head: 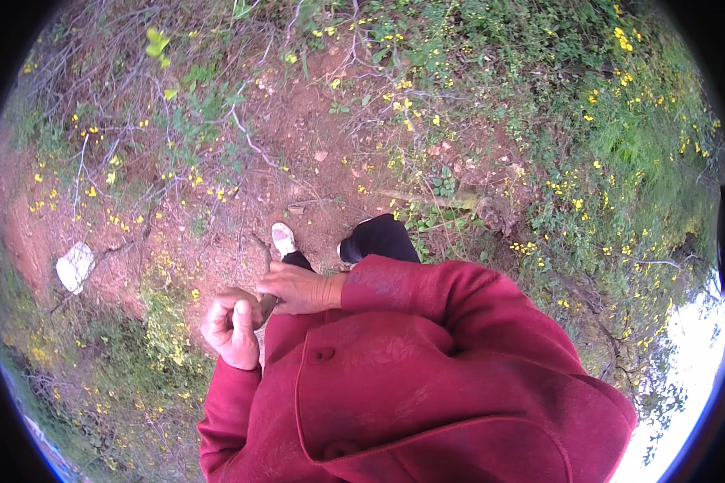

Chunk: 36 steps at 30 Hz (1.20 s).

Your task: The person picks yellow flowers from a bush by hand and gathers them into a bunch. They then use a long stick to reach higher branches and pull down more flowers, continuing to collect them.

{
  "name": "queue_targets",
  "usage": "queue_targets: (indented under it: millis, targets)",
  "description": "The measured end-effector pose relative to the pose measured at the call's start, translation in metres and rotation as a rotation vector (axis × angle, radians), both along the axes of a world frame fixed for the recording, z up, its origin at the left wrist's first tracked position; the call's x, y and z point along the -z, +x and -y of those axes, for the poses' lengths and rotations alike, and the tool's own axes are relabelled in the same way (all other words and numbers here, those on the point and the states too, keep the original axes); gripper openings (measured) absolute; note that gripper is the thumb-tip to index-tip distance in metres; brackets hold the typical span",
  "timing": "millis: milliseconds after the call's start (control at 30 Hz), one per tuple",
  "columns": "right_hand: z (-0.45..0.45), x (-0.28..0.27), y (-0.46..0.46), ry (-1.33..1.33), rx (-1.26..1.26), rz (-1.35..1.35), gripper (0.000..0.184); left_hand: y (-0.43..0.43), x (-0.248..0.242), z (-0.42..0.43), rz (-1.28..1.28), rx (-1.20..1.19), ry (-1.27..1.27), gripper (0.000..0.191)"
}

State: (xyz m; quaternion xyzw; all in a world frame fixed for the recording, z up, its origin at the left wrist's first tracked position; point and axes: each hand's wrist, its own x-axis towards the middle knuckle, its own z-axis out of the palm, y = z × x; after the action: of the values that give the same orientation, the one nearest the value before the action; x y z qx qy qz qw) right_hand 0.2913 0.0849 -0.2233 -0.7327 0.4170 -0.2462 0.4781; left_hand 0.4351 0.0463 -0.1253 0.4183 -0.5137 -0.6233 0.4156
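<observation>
A brown stick or wooden handle [267, 307] slants past the front of the red jacket [386, 368]. My right hand [296, 288] is closed around it, knuckles up, with the arm reaching across from the right. Close beside it, my left hand [232, 329] has curled fingers and a raised thumb. Its fingers come up against the stick near my right hand, but whether it grips the stick or something small cannot be made out. The stick's far part, between my hands and my shoe, blends into the ground and twigs.
A white container [75, 267] lies on the reddish soil at the left. Dry branches [248, 136] spread ahead, and a thick piece of wood [495, 214] lies right of my dark trouser leg [379, 240]. Yellow-flowered plants [580, 193] grow on the right. One light shoe [283, 238] stands on soil.
</observation>
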Motion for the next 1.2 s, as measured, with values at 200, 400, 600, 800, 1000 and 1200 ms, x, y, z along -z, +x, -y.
queue_targets:
  millis: [200,400,600,800,1000,1200]
  targets:
    - [-0.003,-0.018,-0.032,0.15,0.144,0.099,0.021,0.034,-0.035,0.019,-0.067,-0.034,-0.15,0.023]
    - [-0.036,-0.02,-0.142,0.293,0.282,-0.37,0.022,0.079,-0.071,0.031,-0.11,-0.178,-0.202,0.03]
    - [-0.076,-0.002,-0.228,0.231,0.853,-0.388,0.022,0.085,-0.049,0.034,-0.063,-0.254,-0.19,0.03]
    - [-0.072,-0.014,-0.297,0.648,1.347,-0.019,0.025,0.077,-0.006,0.042,-0.142,-0.336,-0.101,0.027]
    - [-0.066,-0.022,-0.327,0.442,1.37,0.105,0.023,0.08,0.024,0.046,-0.149,-0.331,-0.002,0.027]
    - [-0.049,0.005,-0.362,0.614,1.529,0.332,0.02,0.079,0.034,0.047,-0.025,-0.306,0.063,0.029]
